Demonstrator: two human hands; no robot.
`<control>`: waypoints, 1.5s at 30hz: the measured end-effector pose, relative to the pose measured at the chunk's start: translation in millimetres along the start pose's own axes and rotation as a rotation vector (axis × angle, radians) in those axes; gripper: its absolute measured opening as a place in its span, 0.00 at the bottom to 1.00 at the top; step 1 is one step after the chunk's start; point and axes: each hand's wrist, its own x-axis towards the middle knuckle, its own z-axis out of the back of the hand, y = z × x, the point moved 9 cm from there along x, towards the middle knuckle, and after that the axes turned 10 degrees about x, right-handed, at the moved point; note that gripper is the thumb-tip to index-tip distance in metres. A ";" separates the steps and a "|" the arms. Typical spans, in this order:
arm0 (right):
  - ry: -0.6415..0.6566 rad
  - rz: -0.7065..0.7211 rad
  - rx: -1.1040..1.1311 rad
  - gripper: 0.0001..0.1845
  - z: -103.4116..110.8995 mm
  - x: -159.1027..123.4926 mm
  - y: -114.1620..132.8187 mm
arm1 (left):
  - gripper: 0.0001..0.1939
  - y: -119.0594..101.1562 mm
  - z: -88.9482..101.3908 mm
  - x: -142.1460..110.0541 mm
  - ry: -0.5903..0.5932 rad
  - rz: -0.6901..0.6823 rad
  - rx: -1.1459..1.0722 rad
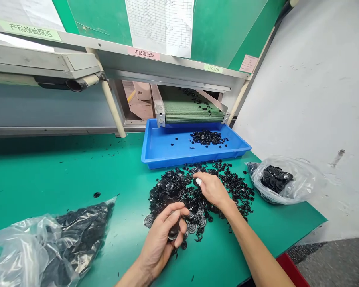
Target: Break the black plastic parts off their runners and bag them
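A pile of small black round plastic parts lies on the green table in front of me. My left hand rests at the pile's near edge, fingers curled round a stack of the round black parts. My right hand reaches into the middle of the pile, fingers bent and pinching among the parts; a white-tipped finger shows at its front. What it holds, if anything, is hidden.
A blue tray with several black parts sits under a green conveyor belt. A clear bag of round parts lies at the right; a bigger clear bag of black scrap at the left. The table edge runs near right.
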 end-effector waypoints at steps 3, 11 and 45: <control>-0.061 -0.059 0.145 0.21 5.5 -11.3 -6.5 | 0.13 -2.5 -5.2 -0.8 0.027 -0.024 0.031; 0.093 -0.307 0.979 0.14 -36.5 -65.5 11.5 | 0.15 -0.3 -12.8 -1.9 0.018 -0.061 0.159; -0.197 0.052 0.079 0.12 10.0 -87.8 17.7 | 0.13 -12.7 -8.6 -1.5 -0.060 -0.138 0.325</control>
